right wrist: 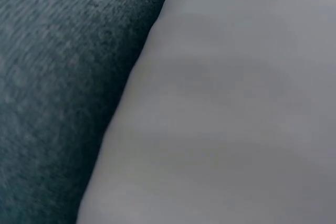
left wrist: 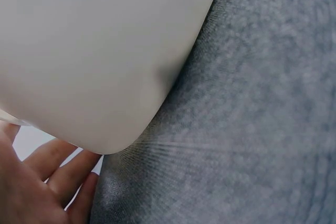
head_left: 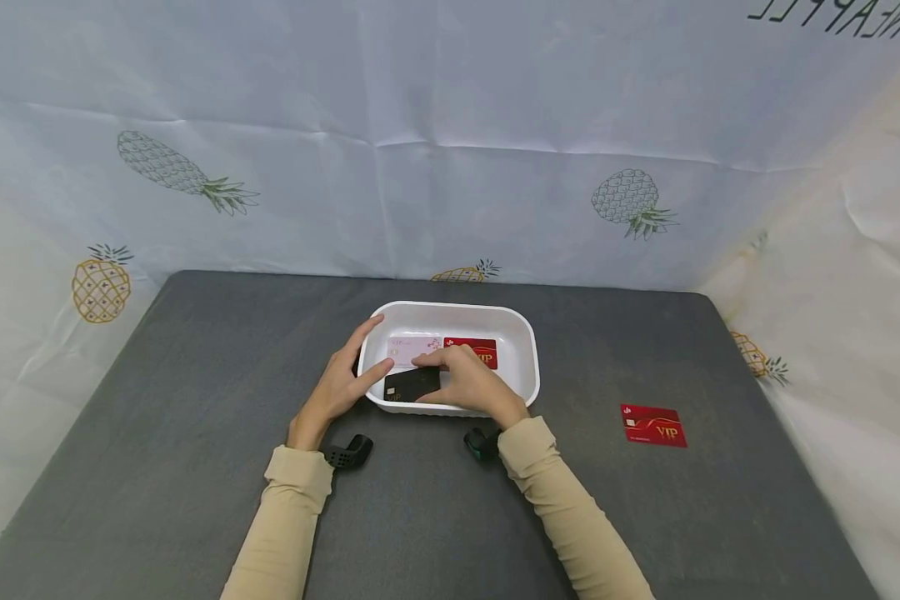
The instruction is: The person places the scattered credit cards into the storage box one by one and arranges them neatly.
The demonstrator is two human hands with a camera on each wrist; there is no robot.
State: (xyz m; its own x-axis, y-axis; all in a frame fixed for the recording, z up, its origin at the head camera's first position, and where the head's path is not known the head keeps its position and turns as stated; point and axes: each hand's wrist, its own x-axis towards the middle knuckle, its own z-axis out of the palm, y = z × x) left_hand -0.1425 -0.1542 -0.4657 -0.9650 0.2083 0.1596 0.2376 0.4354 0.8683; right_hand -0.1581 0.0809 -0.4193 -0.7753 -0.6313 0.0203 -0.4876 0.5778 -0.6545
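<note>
A white plastic tray (head_left: 521, 333) stands on the dark grey table, its left end gripped by my left hand (head_left: 337, 379) with the thumb over the rim and fingers along the outside. In the left wrist view, the fingers (left wrist: 71, 174) curve around the tray wall (left wrist: 94, 61). Inside the tray, my right hand (head_left: 468, 383) pinches a black card (head_left: 408, 385) between thumb and index finger at its right end. Behind it lie a pink card (head_left: 412, 348) and a red VIP card (head_left: 480, 348), partly covered by the right hand. The right wrist view shows only the tray's outer wall (right wrist: 210, 108).
Another red VIP card (head_left: 653, 426) lies flat on the table (head_left: 195, 417), right of the tray. A black wrist camera (head_left: 349, 452) sits at the left wrist, another (head_left: 482, 444) at the right. A pineapple-print cloth (head_left: 420, 208) hangs behind the table.
</note>
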